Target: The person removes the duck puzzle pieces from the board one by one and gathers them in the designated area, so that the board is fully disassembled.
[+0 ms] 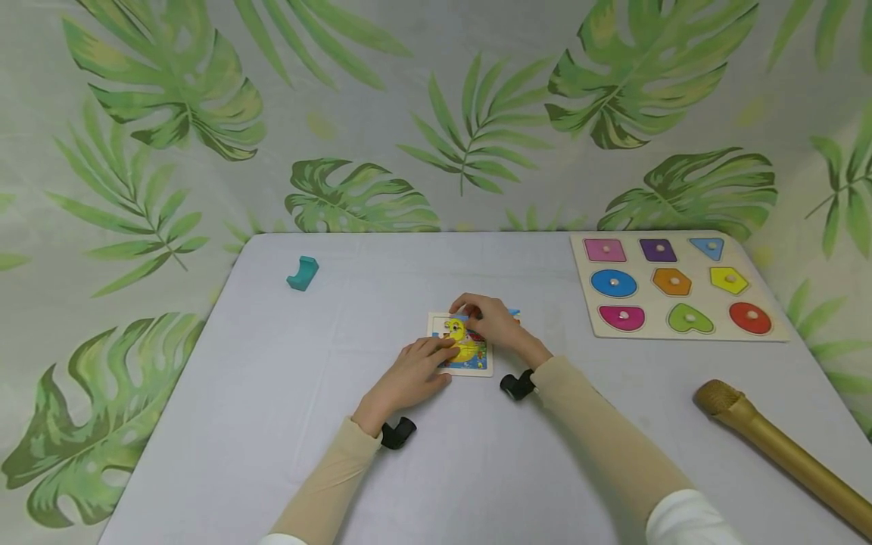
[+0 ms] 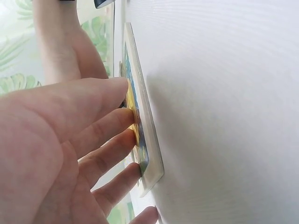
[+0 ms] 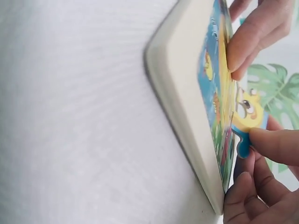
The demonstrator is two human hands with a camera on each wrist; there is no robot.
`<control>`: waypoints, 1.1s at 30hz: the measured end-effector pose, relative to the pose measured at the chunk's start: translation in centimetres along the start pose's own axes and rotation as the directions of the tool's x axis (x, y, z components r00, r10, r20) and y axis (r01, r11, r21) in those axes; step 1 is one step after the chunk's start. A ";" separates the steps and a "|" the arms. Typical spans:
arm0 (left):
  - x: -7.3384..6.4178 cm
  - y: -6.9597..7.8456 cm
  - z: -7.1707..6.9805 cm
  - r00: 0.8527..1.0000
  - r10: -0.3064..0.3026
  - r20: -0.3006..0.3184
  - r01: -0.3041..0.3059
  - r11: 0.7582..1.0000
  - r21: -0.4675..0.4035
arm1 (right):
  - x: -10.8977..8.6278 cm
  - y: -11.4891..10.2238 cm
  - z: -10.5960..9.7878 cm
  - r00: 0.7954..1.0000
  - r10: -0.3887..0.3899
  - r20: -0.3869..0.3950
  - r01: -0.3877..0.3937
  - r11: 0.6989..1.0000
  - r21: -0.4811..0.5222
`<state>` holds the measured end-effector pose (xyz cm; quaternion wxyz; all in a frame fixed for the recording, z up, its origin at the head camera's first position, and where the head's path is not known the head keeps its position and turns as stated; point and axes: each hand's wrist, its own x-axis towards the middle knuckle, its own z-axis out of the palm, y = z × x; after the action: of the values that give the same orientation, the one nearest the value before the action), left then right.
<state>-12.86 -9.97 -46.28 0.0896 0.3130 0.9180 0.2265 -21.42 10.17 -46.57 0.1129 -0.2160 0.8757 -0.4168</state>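
Likely fitting step: right hand (image 1: 492,321) pinching 1 piece (image 3: 252,120) over puzzle board (image 1: 470,372), left hand (image 1: 413,371) loosely spread on board; next, probably align, press.

Person's left forearm (image 1: 327,484) and right forearm (image 1: 606,435), tan-sleeved, angle inward. Left hand (image 1: 417,369) palm down, fingers slightly apart, loosely extended. Right hand (image 1: 493,321) arched, thumb and fingers in a pinch.
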 end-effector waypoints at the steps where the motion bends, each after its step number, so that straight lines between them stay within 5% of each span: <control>1: 0.0 0.0 0.0 1.000 -0.001 0.000 0.001 1.000 -0.001 | 0.0 0.1 -0.1 1.000 0.010 -0.009 -0.010 0.999 0.030; 6: 0.0 0.1 0.0 1.000 -0.007 0.002 0.007 1.000 -0.008 | -0.3 0.5 -1.2 0.996 0.065 -0.055 -0.055 0.985 0.166; 12: 0.1 0.2 0.0 1.000 -0.016 -0.007 0.016 1.000 -0.011 | -1.5 1.9 -3.7 0.990 0.104 -0.092 -0.083 0.976 0.200; 22: 0.0 0.1 0.1 1.000 -0.017 -0.012 0.017 1.000 -0.003 | -3.7 4.9 -7.2 0.961 0.221 -0.166 -0.204 0.972 0.114; 33: 0.0 0.1 0.3 1.000 -0.013 -0.022 0.013 1.000 -0.008 | -4.3 5.7 -7.6 0.956 0.262 -0.129 -0.262 0.965 0.019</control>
<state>-12.69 -9.77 -46.45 0.0821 0.3043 0.9200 0.2329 -22.12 20.60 -46.19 0.1098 -0.0701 0.9017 -0.4122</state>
